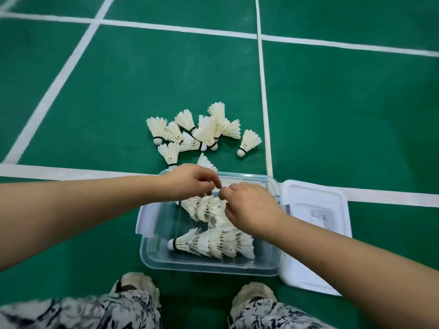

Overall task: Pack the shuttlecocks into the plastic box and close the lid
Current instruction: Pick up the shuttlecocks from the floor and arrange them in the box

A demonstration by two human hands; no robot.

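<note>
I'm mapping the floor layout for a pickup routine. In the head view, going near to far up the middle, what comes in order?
Shoes → plastic box holding nested shuttlecocks → both hands over its far half → loose shuttlecock pile on the court → white court line.

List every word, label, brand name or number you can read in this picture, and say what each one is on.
None can be read.
Shuttlecocks: small dark marks on the feathers, too small to read.
Lid: raised moulded outline only, no letters visible.
Plastic box: clear wall, no label visible.
Court floor: white lines only, no text.
Trousers: abstract pattern, no words.
</note>
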